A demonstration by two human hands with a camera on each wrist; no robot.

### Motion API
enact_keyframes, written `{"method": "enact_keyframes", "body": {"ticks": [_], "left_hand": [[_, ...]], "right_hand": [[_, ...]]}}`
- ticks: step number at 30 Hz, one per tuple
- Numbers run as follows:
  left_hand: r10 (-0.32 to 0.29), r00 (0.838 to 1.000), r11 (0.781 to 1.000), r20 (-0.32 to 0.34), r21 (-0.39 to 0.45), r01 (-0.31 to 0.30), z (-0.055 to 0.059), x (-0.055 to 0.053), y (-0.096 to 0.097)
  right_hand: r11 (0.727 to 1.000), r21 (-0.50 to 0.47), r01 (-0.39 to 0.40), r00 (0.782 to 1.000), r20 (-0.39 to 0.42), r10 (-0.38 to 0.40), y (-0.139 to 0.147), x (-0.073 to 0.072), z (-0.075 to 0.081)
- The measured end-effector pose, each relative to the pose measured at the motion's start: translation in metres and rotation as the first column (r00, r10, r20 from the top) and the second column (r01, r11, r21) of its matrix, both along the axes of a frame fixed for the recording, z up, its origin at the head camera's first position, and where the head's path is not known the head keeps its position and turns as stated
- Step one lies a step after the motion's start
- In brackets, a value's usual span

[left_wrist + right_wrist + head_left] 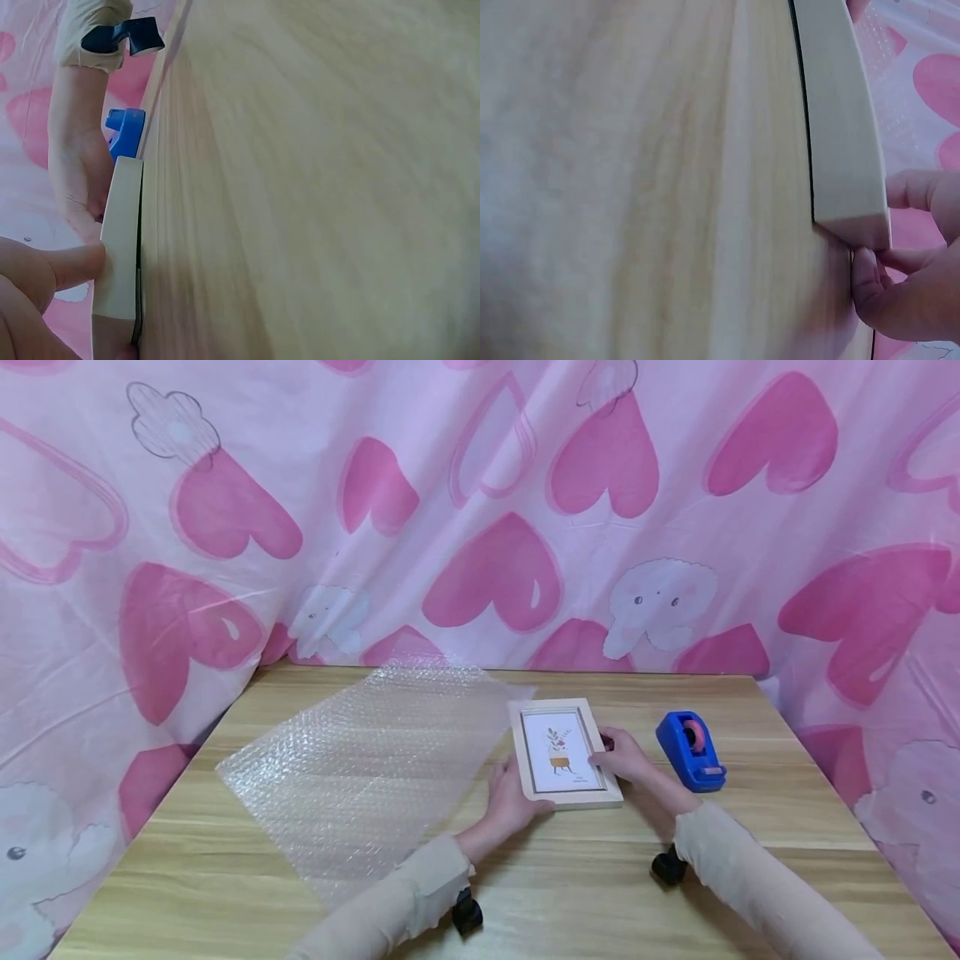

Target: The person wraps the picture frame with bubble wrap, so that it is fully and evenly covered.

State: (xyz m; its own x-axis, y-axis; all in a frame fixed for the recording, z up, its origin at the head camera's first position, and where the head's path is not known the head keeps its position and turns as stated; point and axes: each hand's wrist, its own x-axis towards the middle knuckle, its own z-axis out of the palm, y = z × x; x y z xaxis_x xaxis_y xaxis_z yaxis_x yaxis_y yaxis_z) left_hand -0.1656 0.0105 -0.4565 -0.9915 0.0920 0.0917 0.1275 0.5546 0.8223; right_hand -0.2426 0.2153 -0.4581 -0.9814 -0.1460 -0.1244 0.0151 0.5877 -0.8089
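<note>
A pale wooden picture frame (566, 752) with a plant print inside lies face up, partly over the right edge of a clear bubble wrap sheet (360, 768). My left hand (513, 799) grips its lower left corner, the thumb along the near side. At the frame's right side, my right hand (628, 758) holds on with the thumb on top. The left wrist view shows the frame's side (118, 247) with a fingertip under its edge. From the right wrist, fingers (911, 285) pinch the frame's corner (855, 221), close to the tabletop.
A blue tape dispenser (688, 760) with a pink roll stands right of the frame, beyond the right hand. Bubble wrap spreads over the left part of the wooden table (787, 860). A pink heart-patterned cloth (495, 568) hangs behind the table and along its sides.
</note>
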Motion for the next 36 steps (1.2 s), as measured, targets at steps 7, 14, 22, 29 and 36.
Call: {"method": "enact_keyframes", "body": {"ticks": [7,14,22,29,36], "left_hand": [[0.016,1.0,1.0,0.013,0.007,-0.016,0.0,0.001,0.005],[0.03,0.998,0.997,0.056,0.074,-0.034,0.0,0.004,0.01],[0.024,0.998,0.99,0.054,0.14,-0.032,-0.003,0.005,0.014],[-0.019,0.996,0.98,0.082,0.197,0.003,0.001,0.003,0.016],[-0.024,0.995,0.978,0.102,0.207,0.003,0.006,0.007,0.02]], "right_hand": [[0.996,-0.025,0.081,0.997,0.004,-0.081,0.0,0.008,0.001],[0.983,-0.091,0.158,0.986,0.073,-0.152,0.0,0.016,0.001],[0.946,-0.231,0.227,0.97,0.139,-0.198,0.004,0.026,0.006],[0.895,-0.327,0.304,0.941,0.249,-0.229,0.004,0.04,0.012],[0.853,-0.402,0.334,0.935,0.259,-0.243,0.01,0.047,0.009]]}}
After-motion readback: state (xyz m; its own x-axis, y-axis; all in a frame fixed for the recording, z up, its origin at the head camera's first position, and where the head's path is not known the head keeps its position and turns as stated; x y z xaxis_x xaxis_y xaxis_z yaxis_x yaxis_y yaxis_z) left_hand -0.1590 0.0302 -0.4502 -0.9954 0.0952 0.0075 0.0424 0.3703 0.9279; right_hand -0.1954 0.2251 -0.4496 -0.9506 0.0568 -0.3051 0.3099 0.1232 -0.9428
